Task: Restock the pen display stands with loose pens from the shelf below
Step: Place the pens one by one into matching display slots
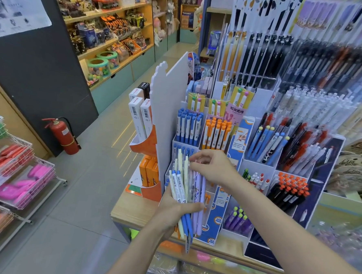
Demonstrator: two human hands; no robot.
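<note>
My left hand (174,210) grips a fanned bundle of loose pens (186,190), white, blue, cream and lilac, held upright in front of the white tiered pen display stand (259,165). My right hand (213,167) reaches over the top of the bundle and pinches the upper end of a clear-wrapped pen (191,173). Behind the hands, the stand's compartments hold blue-capped pens (188,127) and orange-capped pens (217,133). Blue pens fill the slot just behind the bundle, partly hidden by it.
The stand sits on a wooden counter (133,208) with an orange box holder (150,177) at its left end. More pen racks (297,59) rise behind. Wire baskets (19,169) stand at left, a red fire extinguisher (62,136) by the dark wall.
</note>
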